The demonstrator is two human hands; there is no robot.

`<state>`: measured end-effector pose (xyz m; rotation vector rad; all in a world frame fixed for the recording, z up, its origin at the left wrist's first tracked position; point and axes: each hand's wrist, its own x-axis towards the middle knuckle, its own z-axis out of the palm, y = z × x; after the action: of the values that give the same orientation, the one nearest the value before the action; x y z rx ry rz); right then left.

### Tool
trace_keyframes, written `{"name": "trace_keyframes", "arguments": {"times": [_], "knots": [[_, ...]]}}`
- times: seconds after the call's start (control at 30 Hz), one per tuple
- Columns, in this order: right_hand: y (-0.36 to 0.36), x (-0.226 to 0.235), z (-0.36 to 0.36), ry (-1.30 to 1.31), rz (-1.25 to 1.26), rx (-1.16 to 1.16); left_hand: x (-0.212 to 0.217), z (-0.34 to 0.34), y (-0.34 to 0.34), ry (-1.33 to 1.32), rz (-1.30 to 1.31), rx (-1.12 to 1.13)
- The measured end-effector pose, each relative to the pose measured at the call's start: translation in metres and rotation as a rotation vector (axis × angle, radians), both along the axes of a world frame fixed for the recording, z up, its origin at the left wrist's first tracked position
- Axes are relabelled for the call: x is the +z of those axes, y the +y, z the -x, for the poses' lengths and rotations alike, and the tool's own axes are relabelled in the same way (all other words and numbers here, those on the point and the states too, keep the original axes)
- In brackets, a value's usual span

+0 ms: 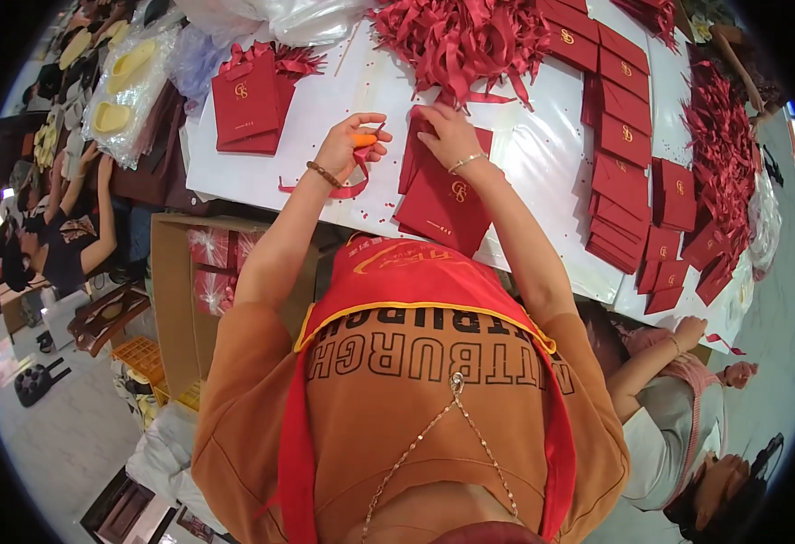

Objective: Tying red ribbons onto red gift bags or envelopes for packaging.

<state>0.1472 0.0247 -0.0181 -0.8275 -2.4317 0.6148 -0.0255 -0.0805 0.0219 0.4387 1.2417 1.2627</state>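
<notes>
My left hand (350,152) is closed round a small orange-handled tool (364,140) whose thin tip is too small to make out. A red ribbon (354,189) hangs by that hand and trails onto the white table. My right hand (454,138) grips the top of a small red paper bag (410,156), with its fingers bent over the upper edge. Under that forearm lies another red bag (443,210) with a gold emblem, at the table's near edge.
A heap of red ribbons (470,41) lies at the far side. Overlapping red bags (622,172) run down the right, beside more ribbons (724,163). Red bags (248,104) stand at left. A cardboard box (173,299) is below the table; a co-worker's hand (690,332) is at right.
</notes>
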Motion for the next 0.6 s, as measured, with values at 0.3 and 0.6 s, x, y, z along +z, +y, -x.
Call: {"name": "trace_keyframes", "arguments": {"times": [0.3, 0.6], "knots": [[-0.049, 0.023, -0.057, -0.097, -0.046, -0.347, -0.01, -0.013, -0.001, 0.117, -0.021, -0.142], [-0.058, 0.026, -0.06, -0.186, -0.066, -0.298, -0.017, -0.061, -0.002, 0.288, 0.046, -0.359]]}}
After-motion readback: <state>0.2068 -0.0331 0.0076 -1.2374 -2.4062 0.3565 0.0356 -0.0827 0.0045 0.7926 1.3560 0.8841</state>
